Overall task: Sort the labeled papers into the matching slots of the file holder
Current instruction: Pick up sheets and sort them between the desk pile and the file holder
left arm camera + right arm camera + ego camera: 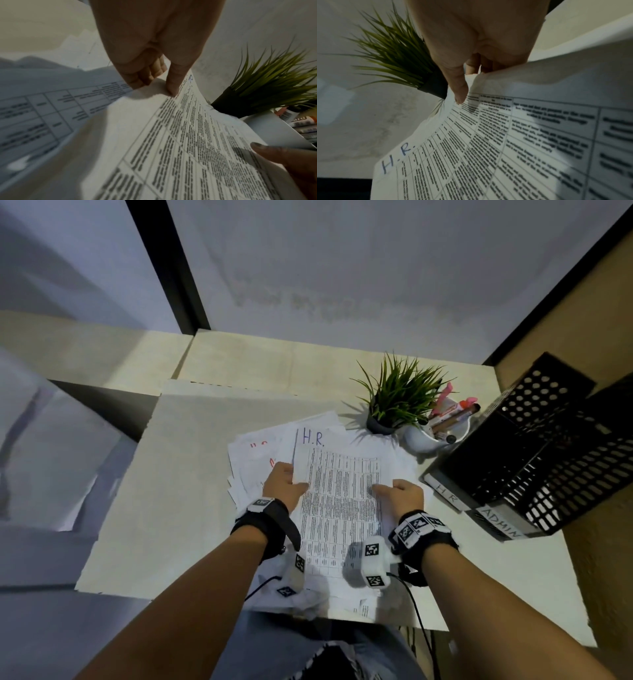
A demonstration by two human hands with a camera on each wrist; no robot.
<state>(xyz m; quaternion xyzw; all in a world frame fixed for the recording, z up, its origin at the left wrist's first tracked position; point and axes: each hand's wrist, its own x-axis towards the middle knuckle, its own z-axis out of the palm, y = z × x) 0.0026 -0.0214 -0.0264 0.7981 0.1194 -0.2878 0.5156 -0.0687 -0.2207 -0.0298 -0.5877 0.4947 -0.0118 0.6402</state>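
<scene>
The file holder point(534, 453), black and perforated, stands at the table's point(212, 501) right edge, with slots tagged "H R" and "ADMIN". The loose paper pile point(253, 460) is spread near the table's middle and could be dragged along or scattered if the lifted sheet catches on it. The H.R. sheet point(339, 501), a printed table with "H.R." handwritten at its far corner, is held above the pile toward the near edge. It could crumple or miss its slot, being limp. The left hand point(284, 482) pinches its left margin and the right hand point(399, 494) its right, so each grip is closed on it.
</scene>
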